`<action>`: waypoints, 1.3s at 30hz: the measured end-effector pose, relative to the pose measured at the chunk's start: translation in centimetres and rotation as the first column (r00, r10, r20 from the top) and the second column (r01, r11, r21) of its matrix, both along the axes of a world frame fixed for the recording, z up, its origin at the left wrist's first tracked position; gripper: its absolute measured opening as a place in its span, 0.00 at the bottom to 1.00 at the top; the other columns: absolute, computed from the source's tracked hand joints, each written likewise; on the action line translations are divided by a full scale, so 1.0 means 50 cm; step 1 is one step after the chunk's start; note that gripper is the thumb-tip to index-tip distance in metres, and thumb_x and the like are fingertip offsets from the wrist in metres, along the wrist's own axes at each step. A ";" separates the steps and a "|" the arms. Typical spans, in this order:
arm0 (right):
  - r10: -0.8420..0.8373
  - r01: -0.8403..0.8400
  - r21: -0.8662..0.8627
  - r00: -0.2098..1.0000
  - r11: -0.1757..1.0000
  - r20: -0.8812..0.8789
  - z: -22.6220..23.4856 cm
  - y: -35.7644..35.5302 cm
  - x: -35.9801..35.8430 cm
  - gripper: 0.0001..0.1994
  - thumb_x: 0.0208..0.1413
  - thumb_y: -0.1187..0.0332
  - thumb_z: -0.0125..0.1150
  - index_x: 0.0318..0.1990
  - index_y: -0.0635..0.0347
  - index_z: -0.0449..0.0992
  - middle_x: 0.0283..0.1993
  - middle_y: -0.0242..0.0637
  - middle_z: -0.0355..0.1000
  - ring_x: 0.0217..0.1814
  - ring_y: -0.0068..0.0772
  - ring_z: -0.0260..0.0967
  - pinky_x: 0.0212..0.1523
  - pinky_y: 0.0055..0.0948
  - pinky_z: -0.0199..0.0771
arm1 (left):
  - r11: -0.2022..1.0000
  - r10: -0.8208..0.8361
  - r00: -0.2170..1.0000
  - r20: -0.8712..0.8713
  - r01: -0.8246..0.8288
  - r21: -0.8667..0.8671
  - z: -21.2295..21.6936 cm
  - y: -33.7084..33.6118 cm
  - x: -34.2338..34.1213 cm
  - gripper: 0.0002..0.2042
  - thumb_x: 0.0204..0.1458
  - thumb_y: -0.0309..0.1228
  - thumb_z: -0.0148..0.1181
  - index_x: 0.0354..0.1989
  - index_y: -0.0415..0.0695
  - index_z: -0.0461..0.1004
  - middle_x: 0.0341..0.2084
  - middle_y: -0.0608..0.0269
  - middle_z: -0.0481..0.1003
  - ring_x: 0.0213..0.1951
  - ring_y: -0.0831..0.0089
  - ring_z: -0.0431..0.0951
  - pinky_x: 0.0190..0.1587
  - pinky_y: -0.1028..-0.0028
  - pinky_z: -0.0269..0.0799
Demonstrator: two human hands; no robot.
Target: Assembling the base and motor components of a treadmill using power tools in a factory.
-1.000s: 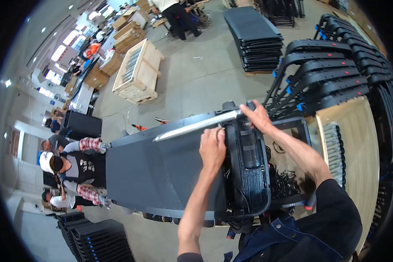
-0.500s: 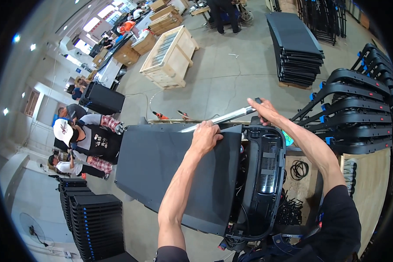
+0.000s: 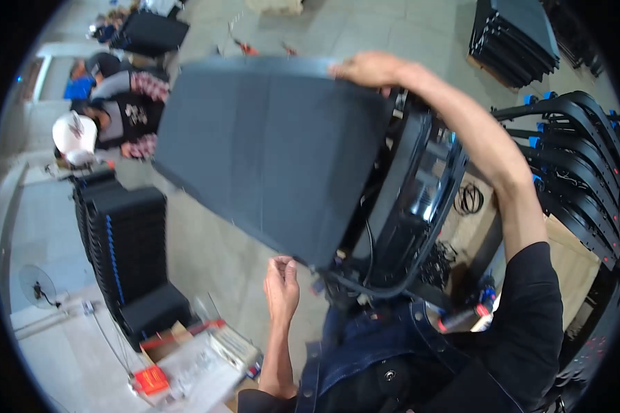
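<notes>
Tilting steeply over a concrete floor [image 3: 213, 255], a large dark grey panel [image 3: 269, 151] is gripped at its far top edge by the right hand [image 3: 365, 69]. Its near lower corner is met by the left hand [image 3: 281, 288], fingers curled loosely. A black frame [image 3: 413, 199] is attached alongside.

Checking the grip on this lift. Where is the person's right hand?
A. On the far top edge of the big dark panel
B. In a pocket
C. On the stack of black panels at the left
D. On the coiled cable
A: the right hand grips the far top edge of the dark panel, arm stretched over it.
</notes>
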State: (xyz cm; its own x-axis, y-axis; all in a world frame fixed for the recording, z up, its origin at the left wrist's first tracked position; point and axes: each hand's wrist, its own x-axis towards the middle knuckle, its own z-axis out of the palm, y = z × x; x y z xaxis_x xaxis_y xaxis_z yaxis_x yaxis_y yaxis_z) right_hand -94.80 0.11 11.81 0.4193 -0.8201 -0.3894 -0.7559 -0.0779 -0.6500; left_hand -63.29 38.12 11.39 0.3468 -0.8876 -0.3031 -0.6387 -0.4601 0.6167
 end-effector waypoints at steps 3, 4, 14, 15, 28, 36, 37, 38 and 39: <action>-0.116 0.132 -0.142 0.986 0.981 0.117 -0.005 0.044 -0.034 0.34 0.71 0.37 0.36 0.59 0.58 0.75 0.34 0.37 0.77 0.17 0.23 0.67 0.19 0.30 0.72 | 0.995 0.103 0.880 -0.463 -0.091 0.050 -0.015 0.070 -0.042 0.11 0.63 0.25 0.58 0.50 0.33 0.73 0.34 0.56 0.80 0.39 0.71 0.80 0.47 0.71 0.76; -0.128 0.139 -0.137 0.988 0.981 0.089 -0.029 0.048 -0.037 0.36 0.69 0.35 0.38 0.56 0.61 0.75 0.31 0.36 0.75 0.18 0.22 0.67 0.18 0.28 0.71 | 0.998 0.054 0.903 -0.427 -0.060 -0.001 -0.037 0.082 -0.034 0.13 0.61 0.24 0.61 0.52 0.33 0.72 0.37 0.56 0.80 0.39 0.73 0.80 0.45 0.72 0.78; -0.365 0.395 -0.073 0.894 0.916 0.259 -0.121 0.089 -0.078 0.46 0.53 0.22 0.51 0.42 0.68 0.77 0.24 0.32 0.69 0.22 0.23 0.69 0.21 0.26 0.70 | 0.967 0.253 0.831 -0.495 -0.206 0.149 -0.098 0.080 0.010 0.12 0.56 0.26 0.69 0.44 0.32 0.77 0.31 0.57 0.81 0.31 0.75 0.81 0.33 0.73 0.79; -0.391 0.411 -0.055 0.895 0.910 0.216 -0.103 0.098 -0.082 0.47 0.53 0.22 0.51 0.42 0.69 0.79 0.23 0.32 0.69 0.22 0.24 0.68 0.21 0.27 0.69 | 0.970 0.243 0.830 -0.502 -0.200 0.138 -0.095 0.077 0.010 0.12 0.56 0.26 0.69 0.44 0.32 0.77 0.31 0.57 0.81 0.31 0.75 0.81 0.33 0.73 0.79; -0.375 0.401 -0.110 0.905 0.910 0.201 -0.036 0.201 -0.208 0.32 0.59 0.37 0.60 0.21 0.61 0.76 0.16 0.31 0.67 0.21 0.23 0.63 0.26 0.33 0.65 | 0.980 0.040 0.905 -0.424 -0.118 -0.161 -0.040 0.148 -0.059 0.08 0.55 0.23 0.67 0.37 0.30 0.78 0.25 0.59 0.80 0.27 0.78 0.78 0.33 0.76 0.75; -0.669 0.721 -0.016 0.652 0.693 0.358 -0.177 0.248 -0.246 0.26 0.56 0.43 0.65 0.25 0.61 0.81 0.16 0.31 0.70 0.21 0.27 0.68 0.27 0.35 0.69 | 0.965 0.034 0.932 -0.360 -0.124 -0.231 -0.022 0.173 -0.147 0.09 0.59 0.31 0.68 0.44 0.40 0.80 0.31 0.62 0.80 0.33 0.75 0.78 0.38 0.73 0.76; -0.671 0.710 0.015 0.657 0.704 0.344 -0.201 0.251 -0.234 0.26 0.56 0.43 0.65 0.25 0.61 0.81 0.16 0.31 0.70 0.21 0.27 0.68 0.27 0.35 0.69 | 0.937 0.135 0.887 -0.442 -0.259 -0.233 -0.013 0.166 -0.159 0.07 0.53 0.23 0.68 0.35 0.31 0.78 0.22 0.61 0.78 0.26 0.80 0.77 0.31 0.77 0.73; -0.695 0.755 -0.008 0.609 0.656 0.382 -0.209 0.247 -0.249 0.25 0.55 0.43 0.66 0.26 0.61 0.82 0.18 0.34 0.73 0.23 0.28 0.71 0.30 0.36 0.71 | 0.944 0.074 0.934 -0.350 -0.179 -0.278 -0.016 0.153 -0.158 0.07 0.52 0.23 0.69 0.34 0.32 0.79 0.23 0.59 0.79 0.25 0.79 0.78 0.31 0.75 0.74; -0.712 0.788 -0.018 0.566 0.616 0.416 -0.218 0.247 -0.255 0.25 0.55 0.44 0.67 0.28 0.62 0.83 0.20 0.37 0.76 0.25 0.30 0.74 0.33 0.36 0.74 | 0.947 0.027 0.968 -0.248 -0.104 -0.303 -0.024 0.154 -0.153 0.07 0.51 0.23 0.71 0.34 0.33 0.79 0.23 0.58 0.80 0.25 0.78 0.79 0.31 0.73 0.76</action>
